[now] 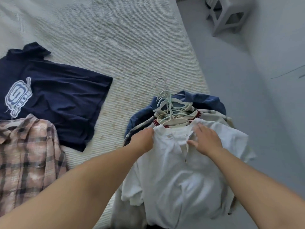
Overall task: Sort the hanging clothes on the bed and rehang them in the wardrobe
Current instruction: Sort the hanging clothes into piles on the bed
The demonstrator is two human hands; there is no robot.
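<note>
A pile of clothes on hangers lies at the bed's right edge, topped by a white shirt [175,171]. Several hanger hooks [165,98] fan out above its collar, and a blue garment [204,100] lies beneath the pile. My left hand [143,140] grips the white shirt's left shoulder, its fingers tucked under the fabric. My right hand [206,139] rests flat on the right shoulder, fingers straight. To the left, a navy T-shirt [62,100] with a white logo lies spread out. A pink plaid shirt [28,156] lies partly over its lower edge.
The bed [125,47] has a white textured cover. Grey floor [264,113] runs along its right side, and a white stool [226,15] stands on it at the top right.
</note>
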